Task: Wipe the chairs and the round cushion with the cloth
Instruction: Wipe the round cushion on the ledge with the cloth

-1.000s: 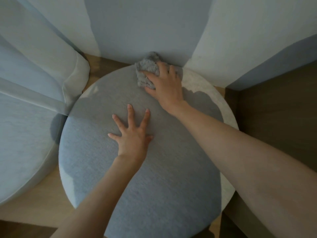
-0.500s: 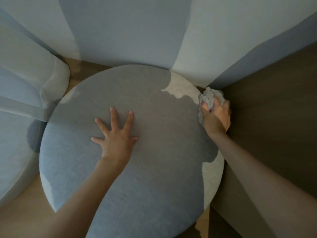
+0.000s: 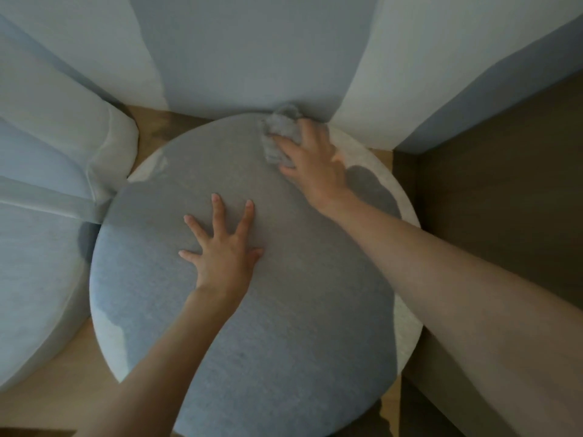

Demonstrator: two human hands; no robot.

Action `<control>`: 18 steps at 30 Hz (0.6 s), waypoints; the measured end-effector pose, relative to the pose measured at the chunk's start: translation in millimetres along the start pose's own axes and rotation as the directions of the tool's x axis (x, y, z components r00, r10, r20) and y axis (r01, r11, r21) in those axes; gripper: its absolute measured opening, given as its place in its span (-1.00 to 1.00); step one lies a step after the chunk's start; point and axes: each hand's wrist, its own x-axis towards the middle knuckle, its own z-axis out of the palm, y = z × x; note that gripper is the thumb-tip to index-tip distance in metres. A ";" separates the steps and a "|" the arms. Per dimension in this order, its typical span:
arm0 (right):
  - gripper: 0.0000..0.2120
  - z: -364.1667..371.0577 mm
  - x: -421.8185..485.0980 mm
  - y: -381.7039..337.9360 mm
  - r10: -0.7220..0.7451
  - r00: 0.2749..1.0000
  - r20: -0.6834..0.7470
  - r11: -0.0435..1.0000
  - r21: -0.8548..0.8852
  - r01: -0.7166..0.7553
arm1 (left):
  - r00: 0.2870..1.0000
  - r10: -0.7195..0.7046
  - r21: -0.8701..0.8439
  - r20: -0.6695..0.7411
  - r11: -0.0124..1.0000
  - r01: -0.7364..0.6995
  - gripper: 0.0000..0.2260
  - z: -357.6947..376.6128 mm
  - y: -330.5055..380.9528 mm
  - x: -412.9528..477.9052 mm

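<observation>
- Upholstered chair seat point(image 3: 38, 263), well to the left of the left hand: pale fabric, only part of it in frame. No cloth is on it and neither hand touches it. Nothing on its surface shows whether it has been wiped, so I count it as outstanding.
- Left hand point(image 3: 224, 247): flat on the round cushion point(image 3: 284, 342), palm down, fingers straight and spread, holding nothing. In my judgement it steadies the cushion while the other hand works.
- Round cushion: lies under both hands and is the item being worked on. Its grey top carries no mark separating wiped from unwiped fabric. The near half, below the left hand's wrist, has no cloth on it.
- Cloth point(image 3: 279, 134): bunched at the cushion's far rim, beyond the left hand's fingertips, under the fingers of the right hand.
- Right hand point(image 3: 315, 165): reaching out well apart from the left hand, fingers curled over the cloth and pressing it onto the cushion.
- Dark wooden panel point(image 3: 504, 200), right of the right forearm: possibly part of another chair, though too little shows to confirm.
- Assessment: cushion wipe in progress at the far rim, chairs left to do.
</observation>
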 end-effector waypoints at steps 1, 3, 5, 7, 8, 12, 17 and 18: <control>-0.51 -4.5 -9.8 18.8 0.059 0.998 -0.017 0.996 0.069 -0.057 | 1.000 0.002 0.001 0.005 1.000 -0.002 -0.33 -0.2 -0.6 0.1; -0.54 -18.2 -36.8 55.3 0.180 0.977 -0.112 0.982 -0.038 -0.185 | 1.000 0.010 0.000 0.010 1.000 -0.010 -0.32 -0.1 -1.1 0.5; -0.55 -29.8 -65.1 86.0 0.311 0.933 -0.181 0.940 -0.083 -0.330 | 1.000 0.014 0.000 0.009 1.000 -0.014 -0.32 0.5 -1.8 0.3; -0.55 -30.0 -81.4 97.0 0.434 0.876 -0.211 0.897 0.011 -0.441 | 1.000 0.020 0.003 0.003 1.000 -0.020 -0.31 1.5 -2.1 0.3; -0.56 -27.1 -84.8 93.2 0.463 0.855 -0.233 0.884 0.054 -0.464 | 1.000 0.020 0.003 -0.002 1.000 -0.020 -0.31 2.3 -2.2 -0.2; -0.60 -4.8 -89.7 37.4 0.348 0.903 -0.250 0.937 0.068 -0.343 | 1.000 0.012 -0.007 -0.017 1.000 -0.012 -0.32 3.6 -1.9 0.9; -0.49 13.4 -84.8 -12.5 -0.031 0.999 -0.033 0.998 -0.055 0.029 | 0.999 0.012 -0.005 -0.034 1.000 -0.012 -0.34 4.3 -1.5 1.0; -0.49 8.1 -81.6 -1.6 -0.088 0.996 -0.011 0.991 -0.102 0.087 | 0.999 0.009 -0.008 -0.035 1.000 -0.009 -0.34 4.4 -1.7 1.1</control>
